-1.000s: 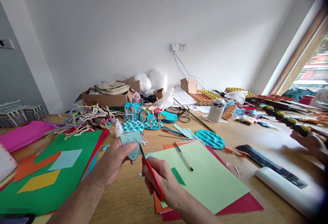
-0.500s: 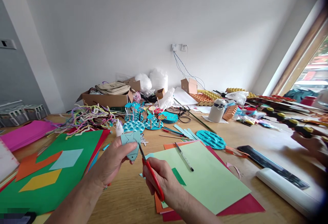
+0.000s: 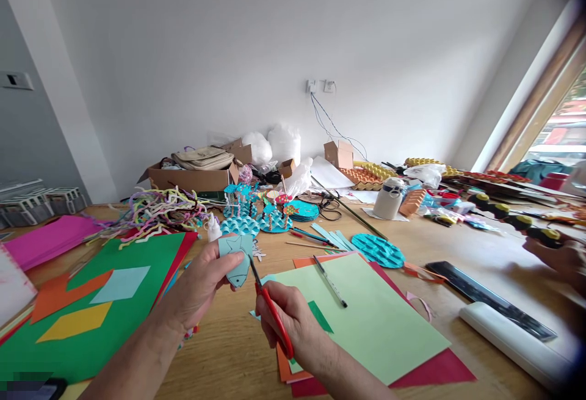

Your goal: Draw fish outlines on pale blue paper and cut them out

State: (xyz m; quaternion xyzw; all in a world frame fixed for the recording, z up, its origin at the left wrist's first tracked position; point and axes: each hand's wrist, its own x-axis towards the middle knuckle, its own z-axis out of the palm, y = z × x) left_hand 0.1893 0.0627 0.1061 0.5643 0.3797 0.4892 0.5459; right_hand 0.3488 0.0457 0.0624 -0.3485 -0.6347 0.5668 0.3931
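My left hand (image 3: 208,284) pinches a light-blue piece of paper (image 3: 238,273) with a fish outline drawn on it, thumb on the front. The fish's eye end points down. My right hand (image 3: 293,317) is closed round the red handles of a pair of scissors (image 3: 276,320). Their dark blades point up at the right edge of the paper; whether they touch it I cannot tell exactly. Below and to the right lies a stack of coloured sheets, pale green paper (image 3: 379,320) on top, bearing a pen (image 3: 330,282).
Green paper (image 3: 110,351) with coloured scraps lies on the left. Behind my hands stand a glue bottle (image 3: 213,229), a pile of pipe cleaners (image 3: 160,210) and blue egg-carton crafts (image 3: 274,221). At right, another person's hand (image 3: 556,259) holds a black-and-yellow carton strip (image 3: 517,220).
Hardly anything differs. The view has shifted very slightly, and both hands keep their hold on the paper and the scissors.
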